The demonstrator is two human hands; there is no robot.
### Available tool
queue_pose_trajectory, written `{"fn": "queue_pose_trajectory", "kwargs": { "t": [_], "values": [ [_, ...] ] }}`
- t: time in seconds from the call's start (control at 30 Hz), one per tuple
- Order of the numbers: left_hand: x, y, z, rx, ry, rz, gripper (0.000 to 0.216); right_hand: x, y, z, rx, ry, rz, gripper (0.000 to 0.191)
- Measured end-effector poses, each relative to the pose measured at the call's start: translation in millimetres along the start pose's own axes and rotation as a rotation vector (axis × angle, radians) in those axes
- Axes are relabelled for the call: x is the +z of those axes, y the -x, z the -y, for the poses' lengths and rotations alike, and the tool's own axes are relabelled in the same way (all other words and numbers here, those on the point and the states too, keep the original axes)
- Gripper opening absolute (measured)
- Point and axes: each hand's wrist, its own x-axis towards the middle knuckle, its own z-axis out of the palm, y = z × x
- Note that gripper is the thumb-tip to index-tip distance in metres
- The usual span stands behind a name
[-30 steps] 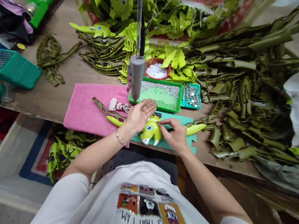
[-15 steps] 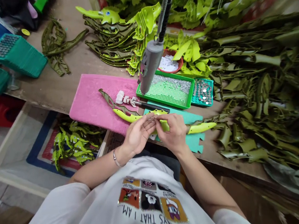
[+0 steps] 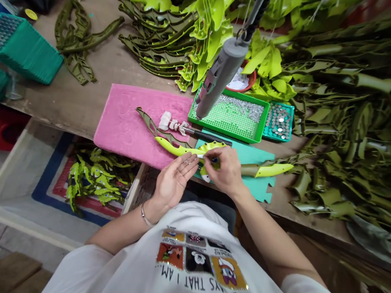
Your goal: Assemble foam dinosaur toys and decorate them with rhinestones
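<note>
My right hand (image 3: 228, 174) is clamped on the lime-green dinosaur toy (image 3: 209, 147), fingers curled over its back and thumb pressed by its blue eye. The toy sits at the near edge of the worktop (image 3: 88, 98), on the teal mat (image 3: 254, 153), with its tail pointing right and its white feet just showing under my knuckles. My left hand (image 3: 171, 183) lies spread, palm up, with its fingertips (image 3: 192, 159) touching the toy's left side. Something small and pale sits between my two hands. I cannot tell what it is.

A second ago my left hand was lifted above the toy, and the toy's face was in plain view. Half a second ago both hands were closed together on it. Now the left has fallen away flat, so I judge that my right hand alone carries the grip.

Just beyond the toy lie a slim screwdriver with a white-wrapped handle (image 3: 180, 126) and an olive shell half (image 3: 148, 121), both resting partly on the pink towel (image 3: 123, 124). Past them stand the green tray of screws (image 3: 259, 131) and, beside it, a smaller teal tray of round metal pieces (image 3: 292, 113). A grey hanging power driver (image 3: 222, 75) slants above the green tray. Stacks of lime-green shells (image 3: 208, 38) fill the far side, and a heap of olive shells (image 3: 347, 109) covers the right.
</note>
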Motion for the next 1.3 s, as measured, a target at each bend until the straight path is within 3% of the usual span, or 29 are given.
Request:
{"fn": "queue_pose_trajectory", "kwargs": {
  "t": [0.13,0.4,0.6,0.83,1.03,1.3],
  "values": [
    [0.0,-0.7,1.2,0.0,0.01,0.014,0.028,-3.4,-2.4,5.9,-0.046,0.031,0.044,0.013],
    [-3.2,3.1,1.4,0.032,0.038,0.012,0.029,3.6,-8.4,38.0,0.029,0.006,-0.044,0.011],
    [-8.7,3.7,-8.2,0.113,0.074,-0.062,0.023,26.1,-18.9,31.4,0.029,0.019,0.033,0.006],
    [-15.6,-0.7,-12.6,0.145,0.117,-0.052,0.023,32.1,-27.9,27.1,-0.121,0.136,0.111,0.007],
    [-12.8,-1.0,-12.3,0.14,0.13,-0.059,0.028,24.6,-33.5,43.2,-0.058,-0.058,0.091,0.006],
    [-15.4,-3.1,-15.7,0.21,0.165,-0.045,0.03,47.5,-37.8,60.9,-0.047,-0.098,0.086,0.008]
  ]
}}
